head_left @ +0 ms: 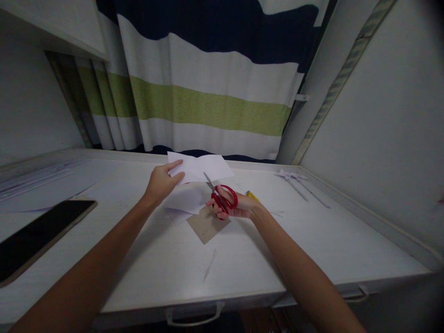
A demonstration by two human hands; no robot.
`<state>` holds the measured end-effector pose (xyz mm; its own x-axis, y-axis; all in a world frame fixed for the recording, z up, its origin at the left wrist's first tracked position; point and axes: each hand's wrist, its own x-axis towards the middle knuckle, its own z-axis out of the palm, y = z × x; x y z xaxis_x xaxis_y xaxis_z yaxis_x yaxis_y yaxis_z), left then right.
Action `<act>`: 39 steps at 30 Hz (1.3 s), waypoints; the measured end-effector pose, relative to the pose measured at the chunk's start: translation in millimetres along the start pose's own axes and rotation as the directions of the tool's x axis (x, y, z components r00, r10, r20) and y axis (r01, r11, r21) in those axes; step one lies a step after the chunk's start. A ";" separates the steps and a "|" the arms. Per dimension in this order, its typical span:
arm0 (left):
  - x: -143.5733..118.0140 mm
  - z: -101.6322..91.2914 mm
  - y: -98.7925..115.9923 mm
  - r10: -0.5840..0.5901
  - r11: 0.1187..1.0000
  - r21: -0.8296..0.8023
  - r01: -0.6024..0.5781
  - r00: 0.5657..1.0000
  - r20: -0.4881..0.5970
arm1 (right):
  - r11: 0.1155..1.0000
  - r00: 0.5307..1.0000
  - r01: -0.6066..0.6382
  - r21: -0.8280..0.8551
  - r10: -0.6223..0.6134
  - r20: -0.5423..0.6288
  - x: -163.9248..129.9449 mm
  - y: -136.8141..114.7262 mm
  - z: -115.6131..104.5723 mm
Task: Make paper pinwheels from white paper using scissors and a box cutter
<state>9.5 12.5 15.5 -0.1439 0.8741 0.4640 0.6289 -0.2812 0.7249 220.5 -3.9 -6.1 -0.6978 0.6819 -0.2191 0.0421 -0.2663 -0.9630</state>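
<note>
- Fingers of the right hand (233, 206) are threaded through the red scissors (222, 196), clasping the handles; the blades point up into the white paper (201, 167).
- Beside it, the left hand (161, 182) pinches the paper's upper left edge, lifting the sheet off the desk (243, 259).
- Under the scissors lies a brown card piece (206, 226), flat.
- Just behind the right wrist, a yellow object (253, 195) peeks out.
- Well left of both hands rests a dark phone (38, 236).
- Far to the right lie paper strips (298, 182).
</note>
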 end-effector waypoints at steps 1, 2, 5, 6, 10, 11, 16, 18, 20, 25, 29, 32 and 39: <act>-0.2 -0.2 0.6 -0.002 1.000 0.004 0.002 1.000 -0.003 | 1.000 1.000 0.003 -0.003 -0.003 0.002 0.0 -0.3 0.4; -0.4 -0.5 1.3 -0.003 1.000 0.008 0.003 1.000 -0.006 | 1.000 1.000 0.004 -0.007 -0.004 0.002 0.0 -0.6 0.7; -1.0 -1.2 3.2 -0.004 1.000 0.020 0.004 1.000 -0.009 | 1.000 1.000 0.008 -0.018 -0.008 -0.018 0.2 -0.4 0.1; -1.1 -1.3 3.6 -0.003 1.000 0.024 0.003 1.000 -0.008 | 1.000 1.000 0.009 -0.019 -0.009 -0.025 0.4 0.0 -0.4; -1.4 -0.8 2.9 -0.001 1.000 0.018 0.001 1.000 -0.020 | 1.000 0.999 0.011 -0.006 -0.011 -0.044 1.8 2.5 -2.4; -1.5 -0.6 2.5 0.003 1.000 0.013 -0.002 1.000 -0.027 | 1.000 0.999 0.011 0.000 -0.011 -0.044 2.3 3.1 -2.8; -1.7 -0.5 3.1 0.003 1.000 0.024 -0.002 1.000 -0.029 | 0.999 0.999 0.017 0.031 -0.016 -0.029 4.6 4.5 -3.9; -1.5 -0.8 3.7 -0.007 1.000 0.029 0.008 1.000 -0.029 | 0.999 1.000 0.008 0.039 -0.007 -0.026 5.1 4.2 -4.1; -1.4 -0.8 3.7 -0.007 1.000 0.022 0.008 1.000 -0.030 | 0.999 1.000 0.005 0.050 -0.003 -0.024 5.4 3.7 -4.2; -2.1 -0.7 3.1 0.005 1.000 0.019 -0.004 0.999 -0.037 | 0.996 1.000 0.008 0.090 -0.008 -0.002 5.8 3.3 -4.4; -2.9 -0.9 4.3 0.000 1.000 0.023 0.001 0.999 -0.044 | 0.992 0.998 0.033 0.124 -0.040 0.055 6.6 4.1 -6.6; -3.0 -1.0 5.0 0.009 1.000 0.015 -0.008 0.999 -0.045 | 0.990 0.996 0.041 0.135 -0.052 0.073 6.9 4.8 -8.4; -2.8 -0.8 3.9 0.030 0.999 0.014 -0.029 0.998 -0.061 | 0.990 0.998 0.051 0.128 -0.055 0.030 5.1 4.0 -6.7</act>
<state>11.7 8.6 17.4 -0.1718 0.8394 0.5157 0.6433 -0.3009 0.7040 221.8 3.1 -12.1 -0.7204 0.6747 -0.1609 -0.0854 -0.3165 -0.9448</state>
